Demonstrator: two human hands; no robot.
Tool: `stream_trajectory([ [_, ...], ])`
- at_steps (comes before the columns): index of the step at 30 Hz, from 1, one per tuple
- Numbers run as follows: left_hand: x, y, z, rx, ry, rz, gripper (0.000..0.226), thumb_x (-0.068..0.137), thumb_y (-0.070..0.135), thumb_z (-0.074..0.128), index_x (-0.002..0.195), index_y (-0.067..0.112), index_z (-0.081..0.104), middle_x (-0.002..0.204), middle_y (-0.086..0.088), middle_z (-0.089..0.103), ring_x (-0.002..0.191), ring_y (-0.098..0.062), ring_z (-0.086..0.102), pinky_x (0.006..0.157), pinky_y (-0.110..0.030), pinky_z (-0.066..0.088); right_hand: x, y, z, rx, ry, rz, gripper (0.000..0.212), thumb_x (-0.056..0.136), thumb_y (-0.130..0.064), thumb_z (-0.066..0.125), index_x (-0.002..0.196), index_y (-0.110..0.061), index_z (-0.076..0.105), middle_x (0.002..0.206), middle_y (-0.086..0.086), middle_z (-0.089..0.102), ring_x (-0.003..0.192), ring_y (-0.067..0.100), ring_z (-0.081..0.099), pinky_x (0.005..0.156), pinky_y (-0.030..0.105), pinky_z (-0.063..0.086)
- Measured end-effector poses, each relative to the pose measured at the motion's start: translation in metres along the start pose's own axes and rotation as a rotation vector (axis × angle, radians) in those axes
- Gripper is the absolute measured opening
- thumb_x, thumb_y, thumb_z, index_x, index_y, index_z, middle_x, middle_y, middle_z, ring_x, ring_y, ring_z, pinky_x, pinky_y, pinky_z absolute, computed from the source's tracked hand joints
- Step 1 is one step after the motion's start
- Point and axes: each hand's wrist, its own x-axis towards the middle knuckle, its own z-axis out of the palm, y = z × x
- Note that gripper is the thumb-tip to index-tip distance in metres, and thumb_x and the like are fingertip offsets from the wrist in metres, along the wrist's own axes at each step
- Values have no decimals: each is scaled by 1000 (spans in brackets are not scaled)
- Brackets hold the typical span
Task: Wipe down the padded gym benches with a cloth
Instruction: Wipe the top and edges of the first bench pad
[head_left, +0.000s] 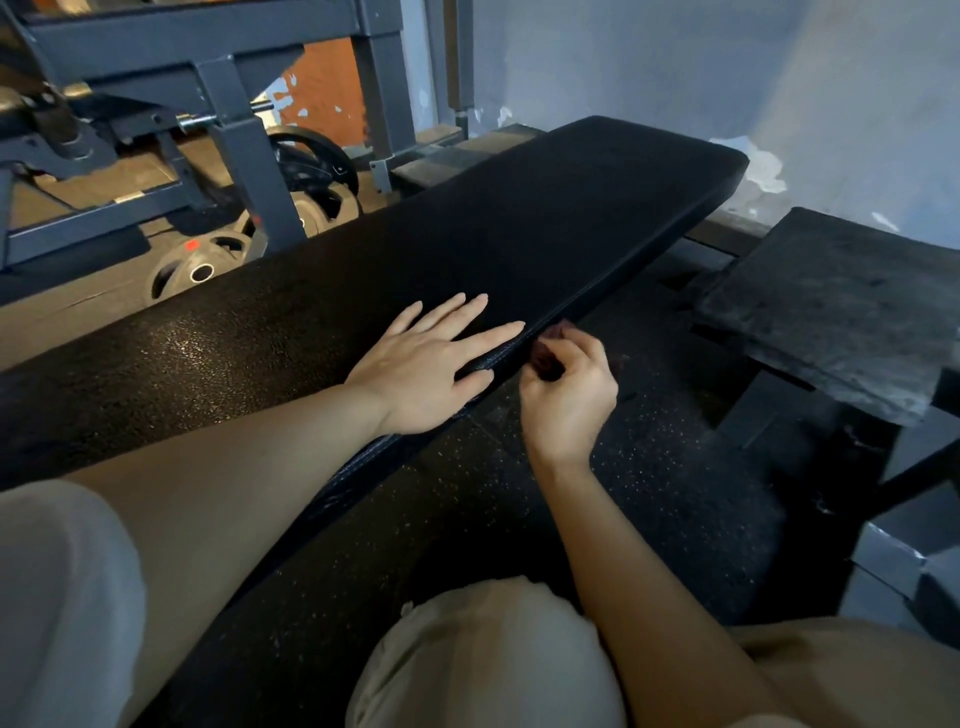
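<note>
A long black padded worktop (467, 234) runs diagonally from the lower left toward the far wall, its textured top catching a patch of light near its left part. The left hand (431, 364) lies flat on this worktop close to its right edge, palm down, grip open, fingers spread and pointing toward the far end; the thumb sits right at the stitched seam of that edge. The right hand (566, 395) is just beside the worktop's right edge, slightly below the top surface, with its grip closed around a small dark reddish cloth (550, 353). Only a bunched bit of the cloth shows between the fingers, pressed against or very near the worktop's side face; whether it actually touches cannot be told. Below the worktop's right edge lies speckled black rubber floor (649, 467). Right of the worktop stands a second dark, worn pad (841, 306), well apart from both hands. Left of the worktop, beyond its far edge, are a grey steel frame (228, 104) and several weight plates (208, 265) resting on the floor.
</note>
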Motion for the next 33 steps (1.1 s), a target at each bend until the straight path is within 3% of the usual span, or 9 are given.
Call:
stream_trajectory([
  [2, -1, 0, 0, 1, 0, -4, 55, 103, 43, 30, 147, 55, 0, 163, 10, -9, 148, -7, -13, 119, -36, -8, -4, 11, 1, -29, -50, 129, 24, 81, -3, 70, 104, -7, 74, 117, 5, 64, 104, 18, 62, 96, 23, 47],
  [4, -1, 0, 0, 0, 1, -1, 55, 103, 44, 30, 147, 55, 0, 163, 10, -9, 147, -7, -14, 119, -36, -8, -4, 12, 0, 7, 41, 183, 26, 81, -4, 71, 106, -8, 73, 116, 6, 64, 104, 18, 62, 96, 23, 47],
  [7, 0, 0, -1, -4, -4, 3, 55, 103, 44, 31, 147, 55, 1, 162, 11, -9, 147, -7, -13, 119, -36, -8, -1, -3, 4, 182, 208, 93, 29, 84, -13, 71, 113, -10, 71, 126, 7, 58, 113, 9, 53, 97, 9, 40],
  [9, 0, -1, 0, -11, -5, 3, 55, 102, 45, 31, 147, 55, 1, 162, 11, -9, 147, -7, -13, 119, -36, -8, -6, -8, 8, 194, 159, 69, 32, 89, -16, 67, 120, -10, 67, 138, 9, 52, 122, 6, 45, 96, -1, 28],
  [14, -2, -2, 0, -9, 5, 3, 54, 103, 45, 30, 147, 56, 0, 162, 11, -9, 147, -6, -13, 118, -35, -9, -5, 9, 8, 101, 50, 176, 35, 86, 1, 63, 120, -6, 67, 134, 10, 58, 123, 17, 54, 100, 7, 28],
  [18, 0, -2, 0, -3, 12, 8, 55, 102, 45, 31, 147, 55, 0, 162, 11, -9, 147, -6, -13, 118, -35, -9, -8, 0, 8, 132, 176, 71, 29, 84, 0, 66, 112, -6, 71, 123, 5, 59, 109, 8, 54, 95, 3, 35],
  [23, 0, -2, 0, -6, 12, 5, 55, 102, 45, 31, 147, 56, 1, 162, 11, -9, 147, -6, -13, 119, -35, -8, -5, 5, 10, 101, 121, 18, 28, 79, 5, 69, 107, -2, 72, 117, 7, 61, 105, 16, 60, 98, 32, 50],
  [29, 0, -2, 1, -18, 28, 11, 54, 102, 46, 31, 147, 56, 2, 163, 11, -7, 148, -6, -12, 119, -35, -8, -6, -3, 15, 125, 205, 18, 21, 79, -2, 69, 99, -6, 71, 110, 2, 57, 93, 7, 55, 86, 22, 49],
  [33, -1, -2, 1, -15, 26, 14, 55, 102, 46, 31, 147, 56, 2, 162, 11, -8, 147, -6, -13, 119, -35, -8, -11, 3, 18, 48, 123, -80, 20, 76, -4, 70, 94, -9, 64, 105, 0, 48, 89, 18, 57, 77, 29, 51],
])
